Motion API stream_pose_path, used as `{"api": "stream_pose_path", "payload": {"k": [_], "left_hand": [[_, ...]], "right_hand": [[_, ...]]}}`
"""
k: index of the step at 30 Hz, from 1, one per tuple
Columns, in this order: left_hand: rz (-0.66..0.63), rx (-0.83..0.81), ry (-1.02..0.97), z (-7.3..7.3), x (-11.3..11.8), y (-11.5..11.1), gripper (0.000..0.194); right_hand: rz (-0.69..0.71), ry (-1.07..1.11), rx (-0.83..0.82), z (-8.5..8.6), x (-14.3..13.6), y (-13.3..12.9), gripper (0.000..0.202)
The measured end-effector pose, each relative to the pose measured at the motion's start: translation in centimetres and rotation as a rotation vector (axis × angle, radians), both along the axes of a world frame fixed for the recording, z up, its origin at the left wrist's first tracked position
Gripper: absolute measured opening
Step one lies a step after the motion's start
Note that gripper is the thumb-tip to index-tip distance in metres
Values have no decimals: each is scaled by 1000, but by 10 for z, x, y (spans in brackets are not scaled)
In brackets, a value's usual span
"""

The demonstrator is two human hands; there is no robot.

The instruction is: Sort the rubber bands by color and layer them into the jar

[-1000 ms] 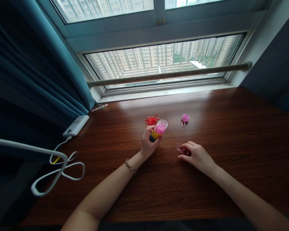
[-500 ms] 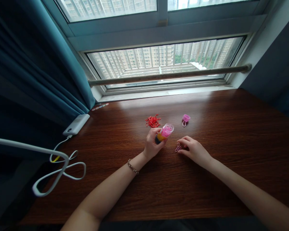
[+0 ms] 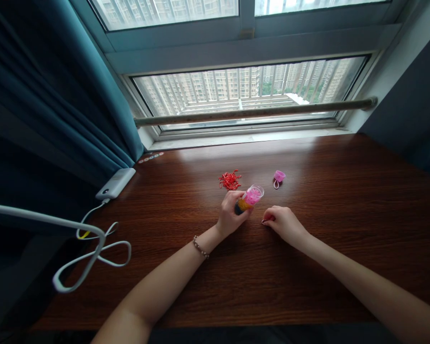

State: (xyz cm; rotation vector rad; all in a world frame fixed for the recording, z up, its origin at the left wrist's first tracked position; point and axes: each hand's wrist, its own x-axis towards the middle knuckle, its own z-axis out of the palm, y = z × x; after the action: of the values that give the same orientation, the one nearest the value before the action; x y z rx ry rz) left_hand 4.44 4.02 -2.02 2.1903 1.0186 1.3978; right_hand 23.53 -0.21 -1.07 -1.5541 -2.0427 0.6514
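Observation:
My left hand (image 3: 231, 213) is wrapped round a small clear bottle (image 3: 253, 195), tilted with its uncapped mouth toward the upper right. Inside it are layers of pink, orange and black bits that look like small rubber bands. Just right of the bottle, my right hand (image 3: 281, 223) is closed at the tabletop, thumb and fingers pinched on small pink rubber bands (image 3: 263, 221). Only a bit of the bands shows at the fingertips. Beyond the left hand lies a loose pile of red rubber bands (image 3: 230, 180). A pink cap with a loop (image 3: 279, 177) rests beyond the right hand.
The brown wooden table (image 3: 329, 200) reaches to the window ledge. At the left edge sits a white power bank (image 3: 116, 184) with a white cable (image 3: 93, 260) looping over the table's left side. A blue curtain (image 3: 103, 95) hangs at the left.
My right hand's fingers have closed over the small pink rubber bands that lay in sight between them. The left hand still holds the bottle; the whole view has shifted slightly.

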Motion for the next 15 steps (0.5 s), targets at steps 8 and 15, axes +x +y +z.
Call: {"api": "stream_pose_path", "payload": {"k": [8, 15], "left_hand": [[-9, 84, 8, 1, 2, 1, 35], [6, 76, 48, 1, 2, 2, 38]], "right_hand": [[37, 38, -84, 12, -1, 0, 15], [-192, 633, -87, 57, 21, 15, 10]]}}
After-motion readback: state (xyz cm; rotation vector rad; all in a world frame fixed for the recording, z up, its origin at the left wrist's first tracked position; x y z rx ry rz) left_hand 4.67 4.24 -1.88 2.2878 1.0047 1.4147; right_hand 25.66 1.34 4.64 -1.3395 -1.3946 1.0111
